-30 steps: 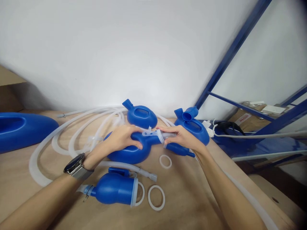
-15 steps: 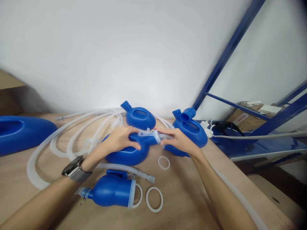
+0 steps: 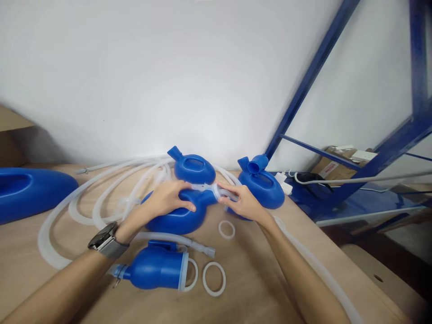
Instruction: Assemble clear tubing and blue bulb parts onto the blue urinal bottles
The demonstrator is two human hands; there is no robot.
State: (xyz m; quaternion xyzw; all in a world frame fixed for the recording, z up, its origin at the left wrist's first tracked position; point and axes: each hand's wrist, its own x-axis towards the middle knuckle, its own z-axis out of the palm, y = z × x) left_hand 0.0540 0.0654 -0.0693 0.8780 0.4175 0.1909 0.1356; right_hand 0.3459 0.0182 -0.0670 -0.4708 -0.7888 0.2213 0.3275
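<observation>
My left hand (image 3: 168,198) grips a blue plastic urinal bottle (image 3: 185,219) from its left side, with the thumb over its upper surface. On the neck at the bottle's right end sits a translucent cap (image 3: 215,191) with a flat strap running back toward my left hand. My right hand (image 3: 245,202) pinches this cap and the clear hose coming from it. Whether the cap is fully seated cannot be made out. Nearer me lie a blue receptacle (image 3: 157,268) with a pale rim and several white rings, among them one ring (image 3: 204,279) flat on the table.
Two more blue bottles stand by the wall, the middle one (image 3: 195,170) and the right one (image 3: 266,191). A larger-looking blue bottle (image 3: 43,193) is at far left. Coiled clear hose (image 3: 43,238) spreads across the left. A blue metal frame (image 3: 303,90) rises at right beside white plugs (image 3: 285,182).
The view has shifted slightly, so most things appear a little further left. Both hands keep their hold, and the strap now looks flatter, seen more edge-on.
</observation>
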